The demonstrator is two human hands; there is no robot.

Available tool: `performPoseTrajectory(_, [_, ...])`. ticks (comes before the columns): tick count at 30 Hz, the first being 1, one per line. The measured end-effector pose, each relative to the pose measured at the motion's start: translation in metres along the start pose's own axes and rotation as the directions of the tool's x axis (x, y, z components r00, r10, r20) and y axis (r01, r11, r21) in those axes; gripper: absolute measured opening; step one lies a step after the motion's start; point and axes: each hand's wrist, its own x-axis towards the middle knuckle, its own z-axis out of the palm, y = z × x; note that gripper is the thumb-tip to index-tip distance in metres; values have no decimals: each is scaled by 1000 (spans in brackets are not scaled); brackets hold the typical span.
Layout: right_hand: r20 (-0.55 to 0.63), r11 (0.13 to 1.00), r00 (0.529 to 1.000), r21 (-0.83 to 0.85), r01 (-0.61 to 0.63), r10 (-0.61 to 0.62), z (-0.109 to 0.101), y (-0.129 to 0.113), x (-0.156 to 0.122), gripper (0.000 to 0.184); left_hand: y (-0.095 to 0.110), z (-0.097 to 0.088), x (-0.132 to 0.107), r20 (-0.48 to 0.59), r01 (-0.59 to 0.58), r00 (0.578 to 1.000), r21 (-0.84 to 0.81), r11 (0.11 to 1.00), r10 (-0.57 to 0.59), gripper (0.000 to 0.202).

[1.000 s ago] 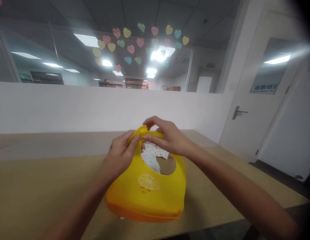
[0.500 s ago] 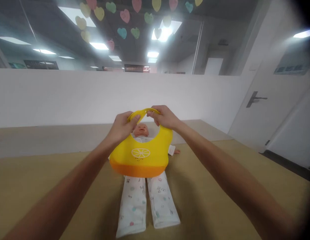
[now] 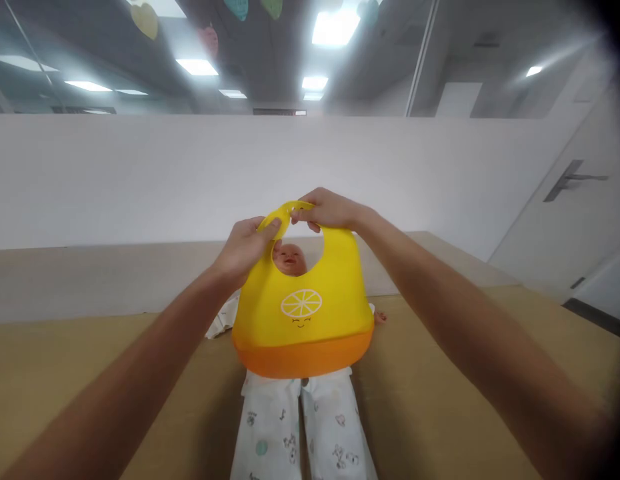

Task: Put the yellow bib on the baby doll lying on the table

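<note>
A yellow baby bib (image 3: 335, 287) with an orange pocket along its bottom hangs upright between my hands. It carries a white citrus slice print and a smiling face. My left hand (image 3: 247, 247) pinches one end of the neck strap, its thumb on the front. On the other strap end, my right hand (image 3: 327, 210) is closed, and the two ends meet or overlap at the top. Behind the bib lies a baby doll (image 3: 290, 259) on its back; its face shows through the neck opening. The bib hides its chest. White printed trousers (image 3: 270, 427) cover the doll's legs.
The doll rests on a wooden table (image 3: 440, 373), with a pale grey strip (image 3: 115, 273) along the far side. Beyond stands a white low wall (image 3: 140, 180) with glass above. A door with a metal handle (image 3: 570, 179) is at the right.
The bib now looks larger and more squarely facing me, with its strap ends still between my fingers. My view has tipped downward, so fewer paper hearts show on the glass.
</note>
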Motion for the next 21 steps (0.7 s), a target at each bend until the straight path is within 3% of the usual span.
performPoseTrajectory(4, [-82,997,994,-24,-74,72,31,41,17,24,-41,-12,21,-15,75,997,136,988,-74,36])
performPoseTrajectory(8, [-178,976,962,104,-190,206,61,87,28,22,-82,-24,41,30,92,995,131,987,-97,30])
performPoseTrajectory(14, [-246,850,863,424,-314,442,79,128,35,26,-112,-25,72,-91,154,986,198,968,-138,17])
performPoseTrajectory(21, [-220,768,806,514,-383,549,105,166,47,23,-156,-34,99,-206,188,969,256,948,-137,21])
